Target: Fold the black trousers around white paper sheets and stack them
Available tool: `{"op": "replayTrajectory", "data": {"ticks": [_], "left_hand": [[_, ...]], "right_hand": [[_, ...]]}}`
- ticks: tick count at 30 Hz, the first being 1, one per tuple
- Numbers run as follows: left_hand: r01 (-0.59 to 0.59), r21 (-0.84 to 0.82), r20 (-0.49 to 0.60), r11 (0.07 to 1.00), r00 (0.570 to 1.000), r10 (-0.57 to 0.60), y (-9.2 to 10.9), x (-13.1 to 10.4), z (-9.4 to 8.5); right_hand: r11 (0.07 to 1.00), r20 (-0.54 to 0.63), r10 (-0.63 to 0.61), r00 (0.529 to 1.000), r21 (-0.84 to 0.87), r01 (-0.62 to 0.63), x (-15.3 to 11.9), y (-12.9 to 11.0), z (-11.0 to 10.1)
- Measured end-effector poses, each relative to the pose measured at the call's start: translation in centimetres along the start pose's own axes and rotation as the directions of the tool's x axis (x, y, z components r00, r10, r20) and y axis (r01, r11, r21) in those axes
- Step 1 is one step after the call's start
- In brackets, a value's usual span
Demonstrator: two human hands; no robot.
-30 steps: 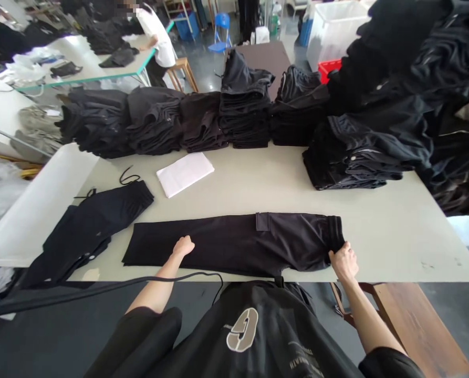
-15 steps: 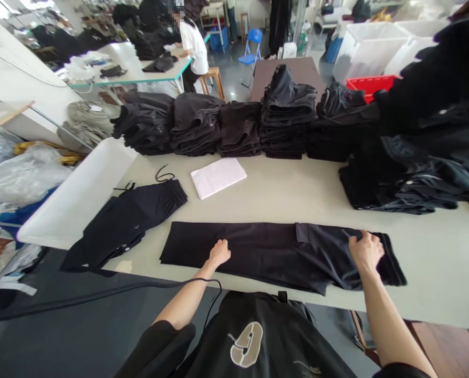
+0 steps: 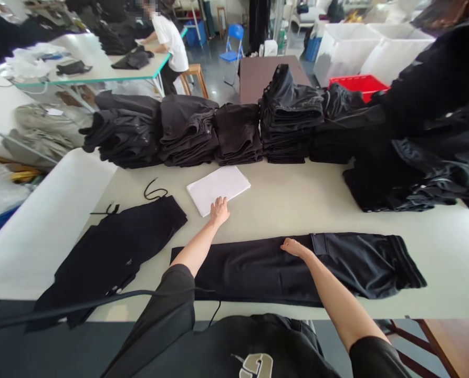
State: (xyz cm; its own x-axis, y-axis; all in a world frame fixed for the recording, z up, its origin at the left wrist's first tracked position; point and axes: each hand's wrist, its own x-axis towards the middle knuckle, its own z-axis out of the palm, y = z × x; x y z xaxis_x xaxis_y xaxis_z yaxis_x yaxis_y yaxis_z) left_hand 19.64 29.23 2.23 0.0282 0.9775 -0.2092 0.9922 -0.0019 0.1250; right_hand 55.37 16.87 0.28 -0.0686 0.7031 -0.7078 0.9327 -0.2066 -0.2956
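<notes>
One pair of black cargo trousers [image 3: 250, 275] lies lengthwise on the tabletop [image 3: 293, 197], near its front edge, with one flap pocket [image 3: 320, 244] visible and the waistband [image 3: 407, 262] at the right end. Two hands are at work. The right hand [image 3: 293, 247] sits on the far edge of the cargo trousers, just left of the pocket, its fingers curled; I cannot tell whether cloth is pinched in them. The left hand [image 3: 219, 211] is beyond the cargo trousers, its fingers loosely extended over the near edge of one stack of white paper [image 3: 217, 188] (whether it has hold of a sheet, I cannot tell).

Left of the cargo trousers lies a second dark pair of trousers [image 3: 116, 239], slanted, with two dark cords [image 3: 115, 209] beside it. Well behind the cargo trousers stand five stacks of folded dark garments [image 3: 238, 134] in a row; behind their waistband end is a larger pile of dark garments [image 3: 399, 184].

Farther beyond the cargo trousers are one blue chair [image 3: 231, 50], one red crate [image 3: 360, 84], two white bins [image 3: 344, 52] and one person in a white top [image 3: 170, 44].
</notes>
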Motion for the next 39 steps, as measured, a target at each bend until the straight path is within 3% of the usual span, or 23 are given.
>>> {"op": "replayTrajectory", "data": {"ticks": [3,6,8,12,15,17,21,24,29,32,36,39], "left_hand": [[0.046,-0.022,0.036,0.999,0.998,-0.045,0.9,3.7,0.7],[0.053,-0.021,0.023,0.998,0.998,-0.052,1.1,4.9,2.1],[0.007,0.001,-0.009,1.000,1.000,-0.007,0.4,4.1,3.1],[-0.112,0.027,-0.010,0.993,0.994,0.112,-2.7,-0.2,4.1],[-0.167,0.033,0.036,0.985,0.986,0.165,-4.8,-2.5,3.5],[-0.229,0.040,0.075,0.973,0.971,0.225,-5.3,-2.7,2.7],[-0.435,0.057,0.170,0.899,0.891,0.420,-3.7,-0.4,1.3],[-0.476,0.072,0.231,0.876,0.863,0.450,-1.1,1.7,1.2],[-0.369,0.139,0.221,0.919,0.916,0.334,3.2,3.5,1.8],[-0.322,0.186,0.170,0.928,0.941,0.292,4.7,3.6,2.1],[-0.234,0.149,0.103,0.961,0.970,0.220,4.8,3.1,2.3],[-0.214,0.102,0.080,0.972,0.975,0.206,3.7,2.9,2.1]], "right_hand": [[1.000,0.033,0.014,0.999,0.026,-0.015,0.7,0.3,-0.5],[0.999,0.048,0.032,0.998,0.032,-0.034,1.1,0.6,-0.2],[0.999,0.050,0.039,0.998,0.032,-0.040,1.3,0.8,0.3],[0.998,0.054,0.035,0.998,0.048,-0.038,1.6,1.6,1.1],[0.997,0.045,0.035,0.998,0.065,-0.038,1.7,2.0,1.5],[0.996,0.031,0.029,0.999,0.081,-0.031,1.7,2.3,1.6],[0.993,0.023,0.000,1.000,0.120,-0.003,1.5,2.5,1.4],[0.990,0.028,-0.008,1.000,0.139,0.004,1.3,2.5,1.1],[0.984,0.011,0.017,1.000,0.177,-0.019,0.9,1.9,0.8],[0.965,0.030,-0.004,1.000,0.262,-0.004,0.9,1.3,0.6],[0.929,0.072,-0.088,0.994,0.366,0.056,1.8,-0.5,-0.3],[0.832,-0.002,-0.147,0.989,0.541,0.125,3.5,-3.2,-1.8]]}}
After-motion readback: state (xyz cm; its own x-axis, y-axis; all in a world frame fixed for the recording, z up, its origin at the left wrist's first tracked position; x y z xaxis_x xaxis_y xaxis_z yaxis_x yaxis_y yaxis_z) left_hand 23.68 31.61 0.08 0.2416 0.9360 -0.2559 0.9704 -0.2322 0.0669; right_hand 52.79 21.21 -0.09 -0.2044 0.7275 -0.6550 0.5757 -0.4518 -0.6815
